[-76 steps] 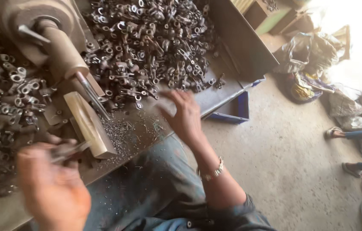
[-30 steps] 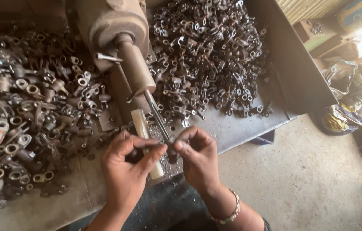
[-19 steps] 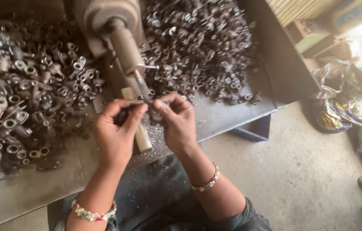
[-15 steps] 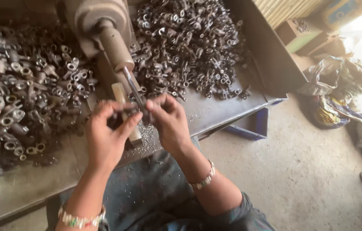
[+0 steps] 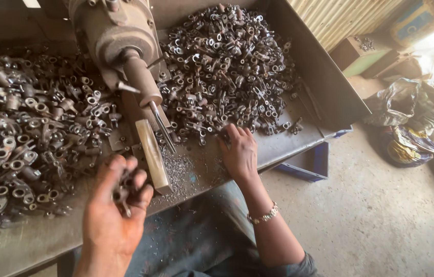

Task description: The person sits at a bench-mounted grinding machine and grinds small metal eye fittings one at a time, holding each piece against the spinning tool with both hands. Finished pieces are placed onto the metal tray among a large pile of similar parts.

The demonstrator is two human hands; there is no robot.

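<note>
The left hand [image 5: 117, 205] grips 1 small dark forged metal fitting [image 5: 121, 192] above the grey steel worktop [image 5: 299, 138]. The right hand [image 5: 240, 154] lies open-fingered, touching the right-hand pile of fittings [image 5: 227, 66]. Sharp swarf or the machine's thin spindle bit [image 5: 161, 125] could cut skin.

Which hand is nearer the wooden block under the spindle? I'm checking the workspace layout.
Left. The left hand, holding a small metal part, is just beside the wooden block's near end; the right hand rests farther right, at the parts pile.

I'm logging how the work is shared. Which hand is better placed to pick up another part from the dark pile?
Probably the right hand: it rests at the edge of the dark pile, while the left hand already holds a metal part near the lighter pile.
</note>
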